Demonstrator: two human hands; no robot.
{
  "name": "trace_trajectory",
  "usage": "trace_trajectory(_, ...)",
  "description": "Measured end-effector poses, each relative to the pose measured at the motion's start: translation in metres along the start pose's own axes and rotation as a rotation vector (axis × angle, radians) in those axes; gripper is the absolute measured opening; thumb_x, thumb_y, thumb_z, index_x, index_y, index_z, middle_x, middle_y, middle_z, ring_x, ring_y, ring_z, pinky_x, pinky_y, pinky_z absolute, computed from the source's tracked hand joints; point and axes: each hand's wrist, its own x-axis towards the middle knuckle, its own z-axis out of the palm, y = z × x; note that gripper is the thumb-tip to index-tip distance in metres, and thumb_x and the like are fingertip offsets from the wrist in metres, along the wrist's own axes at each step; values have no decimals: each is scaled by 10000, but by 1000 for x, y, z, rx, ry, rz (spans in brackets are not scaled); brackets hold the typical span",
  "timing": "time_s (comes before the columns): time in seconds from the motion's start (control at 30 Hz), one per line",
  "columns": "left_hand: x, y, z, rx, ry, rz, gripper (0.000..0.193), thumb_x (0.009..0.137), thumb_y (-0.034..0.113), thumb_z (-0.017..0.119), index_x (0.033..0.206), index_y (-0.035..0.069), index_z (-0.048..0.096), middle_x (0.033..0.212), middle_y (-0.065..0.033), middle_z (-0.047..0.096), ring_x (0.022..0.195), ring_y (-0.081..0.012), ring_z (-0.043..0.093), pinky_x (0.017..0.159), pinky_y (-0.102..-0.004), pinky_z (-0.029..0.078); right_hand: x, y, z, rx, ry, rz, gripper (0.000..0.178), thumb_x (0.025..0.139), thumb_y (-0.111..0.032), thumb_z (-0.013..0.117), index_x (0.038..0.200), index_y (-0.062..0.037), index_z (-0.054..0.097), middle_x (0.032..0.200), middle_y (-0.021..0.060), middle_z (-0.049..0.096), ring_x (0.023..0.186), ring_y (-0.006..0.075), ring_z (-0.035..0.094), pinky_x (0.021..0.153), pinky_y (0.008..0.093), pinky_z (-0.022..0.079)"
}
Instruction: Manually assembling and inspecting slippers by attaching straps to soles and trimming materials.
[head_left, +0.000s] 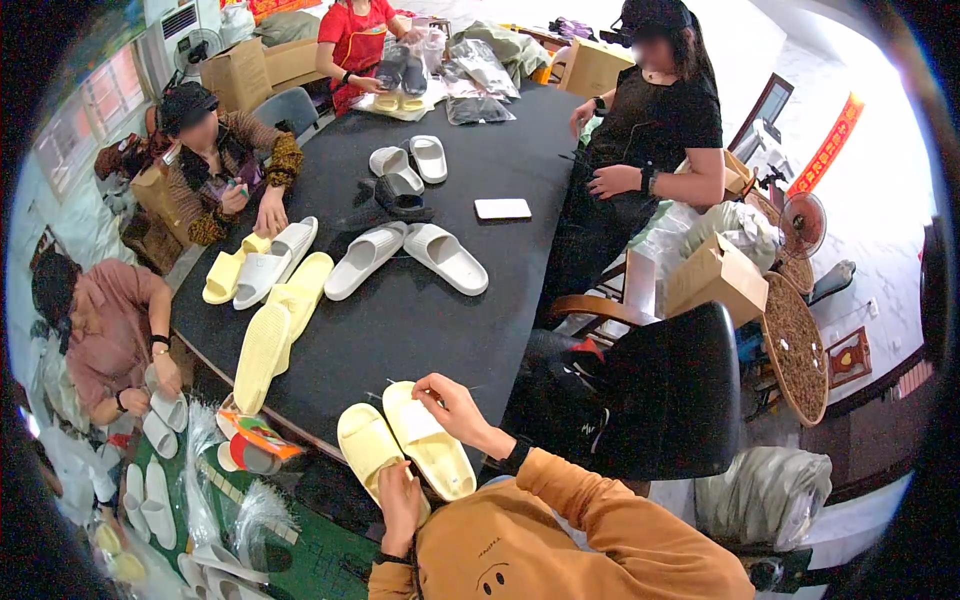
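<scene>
A pair of pale yellow slippers lies at the near table edge in front of me, side by side with toes pointing away. My left hand point(398, 500) is closed at the heel end of the left yellow slipper point(362, 440), its fingertips on the inner edge. Over the strap of the right yellow slipper point(436, 455) is my right hand point(452, 408), fingers bent and drawn together. A thin pale strand shows near that hand; whether the fingers pinch it is too small to tell.
More yellow slippers point(262, 360) and grey slippers point(447, 258) lie across the dark table point(460, 340), with a white phone point(502, 209). Co-workers handle slippers at the left and far sides; another person stands at right. A black chair point(665, 400) is close on my right.
</scene>
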Motion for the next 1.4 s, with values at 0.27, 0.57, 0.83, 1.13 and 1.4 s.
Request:
trace_trajectory(0.27,1,10,-2,94,2,55,445,798,33,621,1227,8,503,1145,-225,439,1104,-398,434,937,-435,382,-2,0,-6,-50,16,72,79,896,-79,572,943,-15,577,883,104,602,723,217,585,620,321,473)
trace_trajectory(0.57,1,12,-2,97,-40,28,593,781,65,642,1334,23,432,1169,-253,413,1136,-429,392,976,-484,333,-22,19,-4,-33,33,143,94,901,-95,571,950,-16,580,846,94,615,684,194,576,624,316,472)
trace_trajectory(0.83,1,5,3,169,-34,74,624,766,60,658,1345,45,427,1205,-244,427,1150,-420,362,991,-485,318,-27,18,-5,-64,-18,191,88,920,-74,554,963,2,568,842,69,623,715,118,559,640,268,462)
trace_trajectory(1.13,6,6,1,228,-91,61,646,748,73,673,1346,50,433,1165,-249,446,1133,-426,380,965,-504,337,-25,19,-1,-24,-28,165,104,903,-103,565,945,-8,569,848,103,613,716,210,589,639,331,479)
trace_trajectory(1.4,18,2,9,333,-100,100,651,750,113,688,1342,25,431,1142,-266,453,1116,-444,404,942,-516,341,-24,16,-1,-19,-45,197,101,899,-94,566,946,-4,572,848,105,610,722,207,591,646,330,482)
